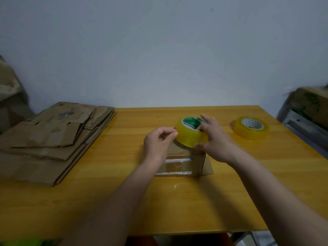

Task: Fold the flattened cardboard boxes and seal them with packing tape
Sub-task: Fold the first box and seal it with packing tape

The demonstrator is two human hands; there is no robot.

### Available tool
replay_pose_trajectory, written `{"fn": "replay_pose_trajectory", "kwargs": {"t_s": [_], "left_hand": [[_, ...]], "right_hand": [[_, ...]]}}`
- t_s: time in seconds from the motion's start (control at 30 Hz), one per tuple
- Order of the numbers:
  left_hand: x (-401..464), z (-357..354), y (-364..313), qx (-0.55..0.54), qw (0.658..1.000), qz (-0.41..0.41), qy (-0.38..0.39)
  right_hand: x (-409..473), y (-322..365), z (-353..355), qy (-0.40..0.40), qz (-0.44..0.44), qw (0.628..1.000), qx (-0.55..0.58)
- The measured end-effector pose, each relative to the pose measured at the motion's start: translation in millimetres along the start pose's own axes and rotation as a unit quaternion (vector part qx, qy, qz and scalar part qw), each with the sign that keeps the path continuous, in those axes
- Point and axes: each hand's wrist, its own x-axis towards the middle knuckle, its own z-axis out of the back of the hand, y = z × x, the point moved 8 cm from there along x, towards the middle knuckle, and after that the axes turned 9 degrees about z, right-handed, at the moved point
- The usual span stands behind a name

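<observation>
A small folded cardboard box (184, 164) stands in the middle of the yellow table (124, 192), with old tape and a label on its near side. Just above the box my right hand (215, 137) grips a yellow roll of packing tape (189, 134), one finger through its core. My left hand (159, 141) pinches at the roll's left edge with thumb and forefinger; whether a tape end is between them I cannot tell. A second tape roll (251, 127) lies flat on the table to the right.
A stack of flattened cardboard boxes (51, 139) covers the table's left end. Further cardboard leans at the far left (8, 89). A box on a metal shelf (308, 107) stands beyond the right edge. The wall runs right behind the table.
</observation>
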Motion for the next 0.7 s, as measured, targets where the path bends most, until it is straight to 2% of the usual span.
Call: {"fn": "replay_pose_trajectory", "kwargs": {"t_s": [0.27,0.43,0.57,0.7], "left_hand": [[2,3,3,0.011,1.0,0.013,-0.012],[1,6,3,0.052,0.997,0.018,-0.056],[3,4,2,0.147,0.986,0.018,-0.075],[11,11,8,0.16,0.981,0.059,-0.091]], "right_hand": [[4,7,-1,0.019,-0.026,0.999,-0.04],[6,11,-2,0.027,-0.041,0.997,-0.053],[5,17,-2,0.011,-0.016,0.998,-0.058],[1,20,0,-0.029,0.042,0.997,-0.051]]}}
